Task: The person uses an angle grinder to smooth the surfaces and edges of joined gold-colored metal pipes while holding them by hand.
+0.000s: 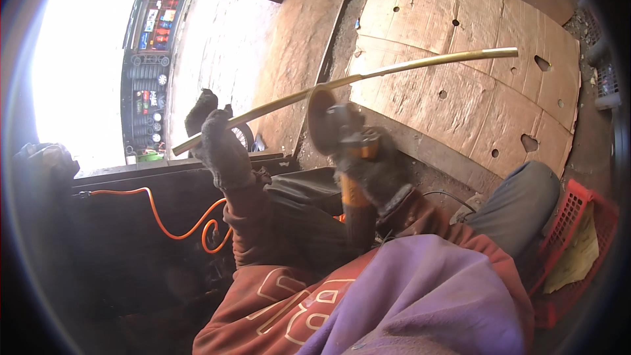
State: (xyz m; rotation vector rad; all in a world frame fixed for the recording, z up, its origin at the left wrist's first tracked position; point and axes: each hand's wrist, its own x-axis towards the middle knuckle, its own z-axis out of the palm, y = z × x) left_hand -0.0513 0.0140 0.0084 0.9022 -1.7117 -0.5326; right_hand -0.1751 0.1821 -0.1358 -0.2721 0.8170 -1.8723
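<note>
My left hand [223, 151], in a dark worn glove, is closed around the near left end of a long, thin brass-coloured metal rod [434, 61]. The rod slants up to the right, its far end hanging free over a cardboard sheet. In my gloved right hand [384, 174], slightly blurred, is an orange and black angle grinder [356, 197], body pointing downward. Its round brown disc [321, 121] stands on edge just under the rod's middle. Disc and rod meet or nearly meet there; I cannot tell which.
Flattened cardboard [460, 92] with several holes covers the ground ahead. A red plastic crate [568, 243] stands at my right beside my bent knee [516, 207]. An orange cord [158, 213] curls across a dark surface at left. Beyond, a bright street leads to a stall [148, 72].
</note>
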